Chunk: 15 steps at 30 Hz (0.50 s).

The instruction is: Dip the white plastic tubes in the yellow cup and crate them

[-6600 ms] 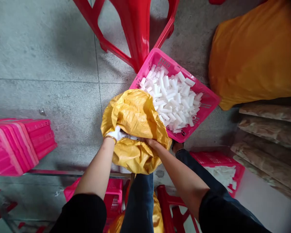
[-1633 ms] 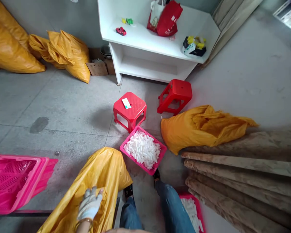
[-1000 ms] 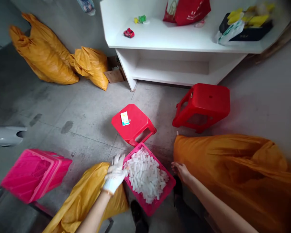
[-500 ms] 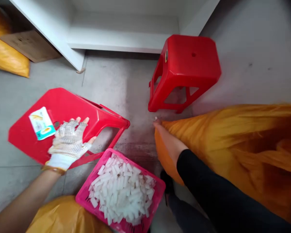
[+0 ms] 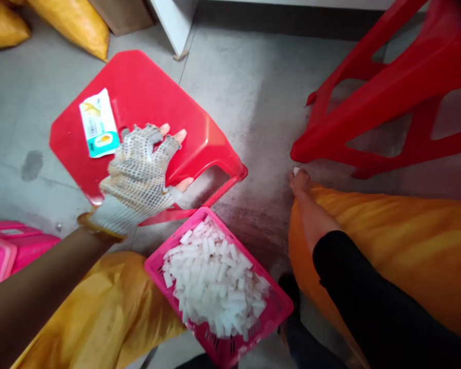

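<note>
Head view: right hand (image 5: 302, 183), fingertips at small white piece (image 5: 296, 170), closure cannot be told; left hand (image 5: 140, 174), spread, holding nothing, over red stool (image 5: 149, 82). Pink basket (image 5: 277, 311) beside stool; any knock could spill its heaped white tubes (image 5: 215, 277).

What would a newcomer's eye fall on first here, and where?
Probably the pink basket heaped with white tubes, low in the middle. Next, the gloved left hand, spread over a red stool at upper left. At right, the bare right hand has a small white piece at its fingertips, beside an orange sack.
</note>
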### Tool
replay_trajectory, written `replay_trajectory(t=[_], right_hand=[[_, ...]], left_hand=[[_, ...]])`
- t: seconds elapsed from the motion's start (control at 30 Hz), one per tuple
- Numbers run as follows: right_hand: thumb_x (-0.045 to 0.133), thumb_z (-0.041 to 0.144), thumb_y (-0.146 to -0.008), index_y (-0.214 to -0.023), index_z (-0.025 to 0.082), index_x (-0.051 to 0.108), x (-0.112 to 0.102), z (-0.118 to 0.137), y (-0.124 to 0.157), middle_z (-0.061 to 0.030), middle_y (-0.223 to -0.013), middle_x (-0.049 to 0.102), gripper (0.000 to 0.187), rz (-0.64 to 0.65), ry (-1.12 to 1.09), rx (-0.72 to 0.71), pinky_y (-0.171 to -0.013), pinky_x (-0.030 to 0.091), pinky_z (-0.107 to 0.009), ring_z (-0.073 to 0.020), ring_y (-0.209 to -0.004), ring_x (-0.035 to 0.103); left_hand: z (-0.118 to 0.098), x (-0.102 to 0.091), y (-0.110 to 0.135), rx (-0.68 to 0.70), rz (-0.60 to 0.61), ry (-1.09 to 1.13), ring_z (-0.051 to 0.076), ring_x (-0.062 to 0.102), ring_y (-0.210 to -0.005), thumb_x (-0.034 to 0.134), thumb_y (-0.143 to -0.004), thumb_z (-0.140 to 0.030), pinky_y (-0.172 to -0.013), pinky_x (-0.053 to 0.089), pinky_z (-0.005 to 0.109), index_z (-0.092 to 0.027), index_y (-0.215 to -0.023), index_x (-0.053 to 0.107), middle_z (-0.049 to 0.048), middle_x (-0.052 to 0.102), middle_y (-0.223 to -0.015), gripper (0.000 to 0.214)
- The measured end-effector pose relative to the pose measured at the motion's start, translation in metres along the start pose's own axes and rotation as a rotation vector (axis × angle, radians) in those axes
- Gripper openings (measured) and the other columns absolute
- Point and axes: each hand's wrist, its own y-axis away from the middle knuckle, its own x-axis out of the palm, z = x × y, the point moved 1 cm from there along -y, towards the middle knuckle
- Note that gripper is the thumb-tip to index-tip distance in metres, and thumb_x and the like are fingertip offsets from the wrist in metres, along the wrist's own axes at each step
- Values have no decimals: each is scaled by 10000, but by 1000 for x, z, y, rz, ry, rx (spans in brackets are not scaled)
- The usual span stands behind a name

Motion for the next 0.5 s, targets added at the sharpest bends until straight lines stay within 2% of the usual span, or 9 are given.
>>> replay_trajectory(t=[0.07,0.13,0.23,0.3,0.33,0.4,0.43,0.47,0.5], right_hand=[[414,297,-1087,-1241,91,632,3,13,40,-191,-1193,679,337,10,-20,-72,-944,491,-444,-291,-1115,649],[311,266,-1074,-1178,95,646,6,21,102,-189,-1106,684,390,63,-50,-186,-891,471,-404,-285,-1048,640],[413,302,-1014,-1017,162,673,9,15,216,-121,-1006,670,296,196,-103,-407,-885,464,-374,-261,-963,604],[582,364,-928,-957,193,695,8,2,286,-111,-1053,668,206,299,-136,-550,-949,465,-390,-280,-1028,591],[651,392,-883,-972,202,713,8,-7,312,-119,-1111,669,219,342,-146,-605,-981,462,-410,-297,-1066,585],[715,465,-837,-1113,198,734,6,-27,346,-162,-1284,633,385,386,-157,-656,-1057,439,-475,-349,-1184,551],[710,518,-837,-1221,185,716,5,-38,354,-189,-1374,589,508,391,-169,-630,-1097,416,-508,-376,-1257,518],[681,576,-850,-1324,166,676,4,-50,356,-214,-1444,541,627,391,-182,-580,-1132,389,-534,-395,-1323,479],[635,632,-865,-1395,144,635,3,-62,355,-232,-1476,512,720,394,-197,-517,-1155,371,-550,-405,-1367,452]], left_hand=[[-3,-2,1,-54,61,-11,332,307,-1576,573,-983,-540,-1287,241,540,-198,-1650,352,105,358,-1648,781],[-4,-4,0,-83,112,-13,314,290,-1592,555,-997,-532,-1282,240,519,-216,-1670,313,92,339,-1679,783],[-5,-10,-7,-58,131,7,312,275,-1594,483,-1012,-522,-1267,228,503,-199,-1685,265,105,334,-1698,778],[-11,-15,-9,-36,131,45,345,266,-1580,355,-1038,-504,-1231,237,536,-127,-1678,236,138,312,-1702,753],[-17,-16,-5,-34,132,78,362,247,-1574,256,-1055,-494,-1212,234,556,-73,-1665,224,154,290,-1703,742],[-37,-15,18,-96,140,170,368,199,-1575,65,-1071,-489,-1195,221,571,21,-1622,230,167,238,-1711,768],[-51,-12,40,-169,142,233,348,169,-1587,16,-1076,-508,-1203,224,547,28,-1606,266,145,218,-1724,794],[-66,-8,68,-321,170,301,304,192,-1597,53,-1088,-564,-1215,257,504,4,-1590,342,121,229,-1735,811],[-83,0,101,-504,302,353,272,250,-1592,80,-1111,-531,-1210,316,476,-20,-1578,399,114,245,-1743,763]])
